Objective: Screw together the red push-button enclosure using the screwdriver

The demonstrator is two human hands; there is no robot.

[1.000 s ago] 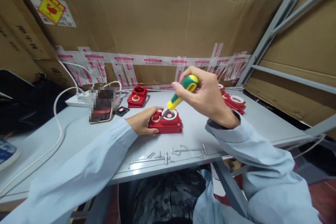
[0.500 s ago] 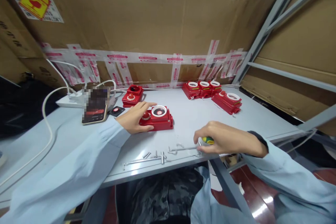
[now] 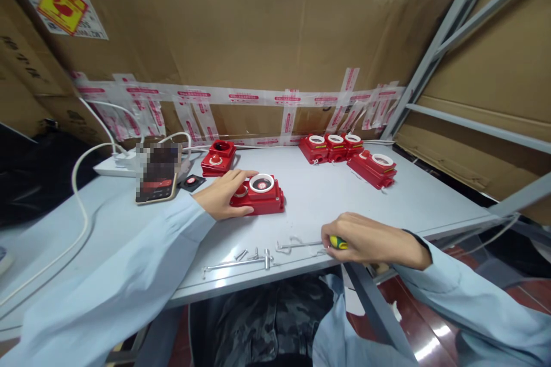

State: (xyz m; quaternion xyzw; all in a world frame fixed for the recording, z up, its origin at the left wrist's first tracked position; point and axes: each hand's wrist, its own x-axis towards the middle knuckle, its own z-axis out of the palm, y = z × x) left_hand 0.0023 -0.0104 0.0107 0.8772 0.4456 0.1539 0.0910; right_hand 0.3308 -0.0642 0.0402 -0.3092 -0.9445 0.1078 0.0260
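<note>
A red box (image 3: pixel 267 205) with a white ring and a red knob lies flat on the table in front of me. My left hand (image 3: pixel 221 195) grips its left end, thumb along the near side and fingers over the far side, partly hiding the knob. Near the table's front edge, my right hand (image 3: pixel 365 237) is closed around the yellow-green handle of a screwdriver (image 3: pixel 338 242). The screwdriver's thin metal shaft points left, low over the tabletop. Left of it are a metal T-shaped tool (image 3: pixel 239 264) and several small screws (image 3: pixel 242 254).
At the back right stand several more red boxes (image 3: pixel 316 152), and another red box (image 3: pixel 372 169) sits nearer. A red box (image 3: pixel 218 159), a black square plate (image 3: pixel 191 182), a phone (image 3: pixel 157 175) and a power strip (image 3: pixel 112 166) are at the left. Cardboard (image 3: pixel 241 28) walls the back.
My right hand has lowered and its fingers have closed around the screwdriver handle. My left hand stays on the red box, which has hardly moved.
</note>
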